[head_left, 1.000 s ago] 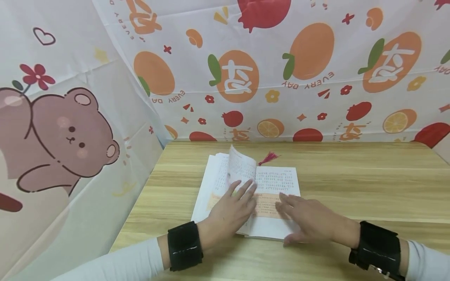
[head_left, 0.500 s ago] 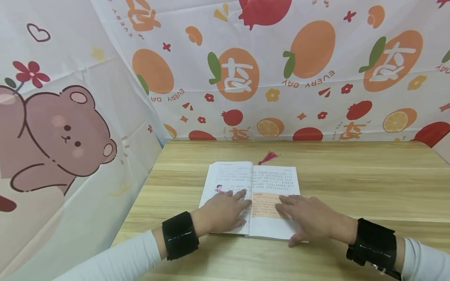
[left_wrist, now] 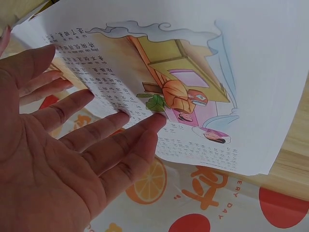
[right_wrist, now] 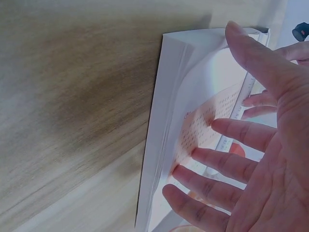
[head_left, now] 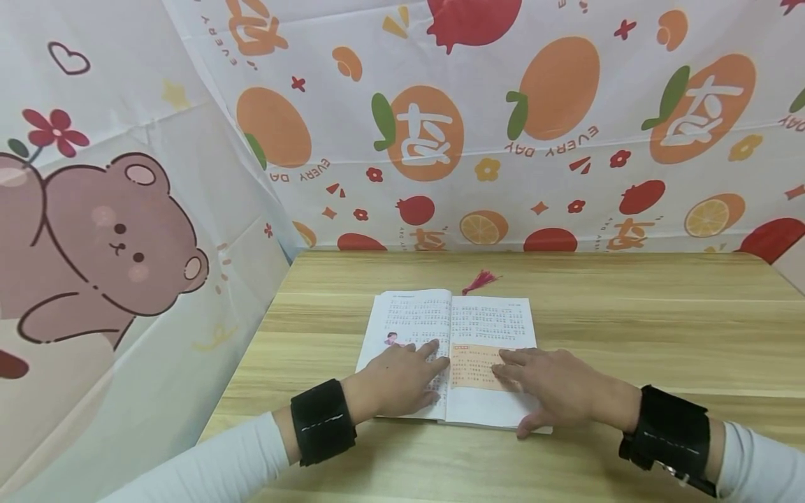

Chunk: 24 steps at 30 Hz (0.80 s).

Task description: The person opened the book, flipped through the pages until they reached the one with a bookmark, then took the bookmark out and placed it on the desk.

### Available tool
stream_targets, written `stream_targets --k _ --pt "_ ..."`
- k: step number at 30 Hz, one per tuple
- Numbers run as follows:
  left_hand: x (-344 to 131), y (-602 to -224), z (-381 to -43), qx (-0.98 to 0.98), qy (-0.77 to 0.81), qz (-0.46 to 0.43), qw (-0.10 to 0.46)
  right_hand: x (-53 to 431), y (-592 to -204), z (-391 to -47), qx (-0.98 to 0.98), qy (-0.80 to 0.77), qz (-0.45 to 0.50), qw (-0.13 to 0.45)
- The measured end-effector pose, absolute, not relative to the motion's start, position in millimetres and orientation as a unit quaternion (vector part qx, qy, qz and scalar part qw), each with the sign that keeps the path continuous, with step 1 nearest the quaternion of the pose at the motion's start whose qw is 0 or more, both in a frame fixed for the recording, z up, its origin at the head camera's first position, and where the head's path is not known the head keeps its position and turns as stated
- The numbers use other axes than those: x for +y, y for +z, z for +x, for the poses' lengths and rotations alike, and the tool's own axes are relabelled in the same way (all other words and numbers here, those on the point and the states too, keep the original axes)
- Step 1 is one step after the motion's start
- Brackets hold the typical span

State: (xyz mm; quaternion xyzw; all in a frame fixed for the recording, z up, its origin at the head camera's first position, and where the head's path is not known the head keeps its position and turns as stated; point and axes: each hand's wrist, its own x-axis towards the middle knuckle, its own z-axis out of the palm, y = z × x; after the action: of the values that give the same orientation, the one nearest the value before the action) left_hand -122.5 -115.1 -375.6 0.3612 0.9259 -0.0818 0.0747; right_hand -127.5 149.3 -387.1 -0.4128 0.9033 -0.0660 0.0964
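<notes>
A book [head_left: 490, 321] lies open on the wooden table, with printed text on both pages and an orange text box on the right one. My left hand [head_left: 396, 377] rests on the left page, fingers spread towards the spine. In the left wrist view that page [left_wrist: 260, 63] carries a coloured picture, and the fingertips touch it. My right hand [head_left: 560, 388] lies over the lower right page, its fingertips on the orange box and its thumb at the bottom edge. The right wrist view shows the fingers [right_wrist: 231, 164] extended over the page and the thick page block [right_wrist: 161, 111].
A pink tassel [head_left: 481, 281] sticks out beyond the book's top edge. The wooden table [head_left: 660, 314] ends at a fruit-print cloth [head_left: 490, 140] behind it. On the left hangs a cloth with a bear [head_left: 126, 237]. Black bands [head_left: 323, 421] circle both wrists.
A raised page near the spine has come down flat on the left side, showing a new left page. My left hand has moved slightly left and down; the right has barely moved.
</notes>
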Motion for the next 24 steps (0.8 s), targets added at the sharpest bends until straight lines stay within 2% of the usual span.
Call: stream_targets --k 11,18,24 --pt "-116.2 -371.9 -126.2 0.929 -0.080 0.348 0.099 146.9 -382.9 -132.2 0.881 -0.061 -0.460 0.094" --pt "-119.5 -370.9 -125.5 0.919 -0.058 0.382 0.081 144.9 -379.2 -129.5 0.872 -0.055 -0.474 0.108" --pt "-121.5 -374.9 -130.8 0.905 -0.024 0.413 0.103 144.2 -378.5 -129.1 0.872 -0.043 -0.478 0.096"
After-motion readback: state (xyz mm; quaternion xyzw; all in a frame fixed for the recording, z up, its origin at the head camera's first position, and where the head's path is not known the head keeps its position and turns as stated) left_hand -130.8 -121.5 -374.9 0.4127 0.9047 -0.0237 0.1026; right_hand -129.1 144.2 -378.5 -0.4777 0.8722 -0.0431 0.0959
